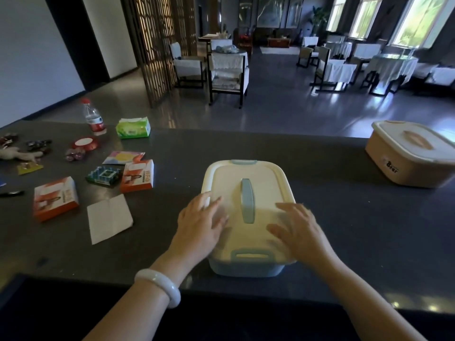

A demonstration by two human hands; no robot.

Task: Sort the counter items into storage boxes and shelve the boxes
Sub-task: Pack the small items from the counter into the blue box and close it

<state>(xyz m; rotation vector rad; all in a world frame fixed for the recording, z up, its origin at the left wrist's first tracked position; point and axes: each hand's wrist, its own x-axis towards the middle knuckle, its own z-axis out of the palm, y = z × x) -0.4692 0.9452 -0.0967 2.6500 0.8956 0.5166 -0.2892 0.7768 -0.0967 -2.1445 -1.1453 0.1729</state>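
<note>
Both the left hand (202,219) and the right hand (299,226) are lying flat, fingers spread, on the cream-lidded, blue-based rigid plastic storage box (246,193) sitting mid-desk (344,217); probably light and smooth, best lifted by its blue top handle (247,200).

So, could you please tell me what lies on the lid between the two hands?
In the head view, the blue handle of the box lid runs between the left hand and the right hand.

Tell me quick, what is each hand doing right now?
Left hand: open, fingers flat on the blue box's lid.
Right hand: open, resting on the same lid.
</note>
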